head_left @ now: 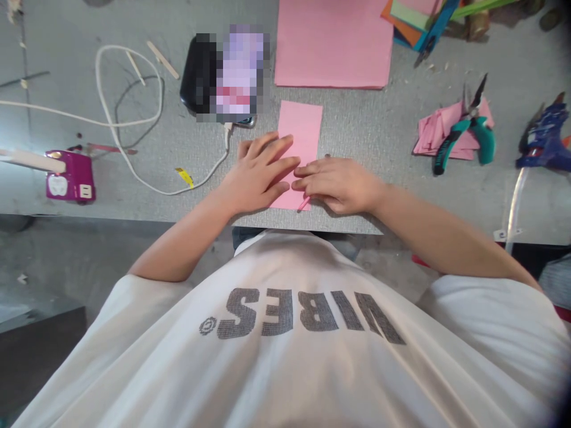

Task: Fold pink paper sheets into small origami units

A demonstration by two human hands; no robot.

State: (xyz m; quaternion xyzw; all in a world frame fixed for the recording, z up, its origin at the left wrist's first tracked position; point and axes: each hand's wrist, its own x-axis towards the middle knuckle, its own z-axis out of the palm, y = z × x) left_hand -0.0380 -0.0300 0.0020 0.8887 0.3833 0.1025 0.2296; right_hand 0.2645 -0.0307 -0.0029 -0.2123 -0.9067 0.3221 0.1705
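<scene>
A pink paper strip [301,122] lies lengthwise on the table in front of me. My left hand [265,172] rests flat on its left part, fingers spread and holding nothing. From the other side, my right hand [341,185] reaches over the strip's right edge with its fingers together and bent. A thin pink stick [304,204] pokes out below these fingers, near the strip's lower end. Its upper part is hidden under the hand, and I cannot tell whether it is rolled paper. The fingertips of both hands almost meet.
Larger pink sheets [334,44] lie beyond the strip. On the right are green-handled pliers [464,139] over pink paper pieces [439,128], and a blue glue gun [546,137]. A phone [241,71], white cable [134,172] and purple socket box [71,178] are leftward.
</scene>
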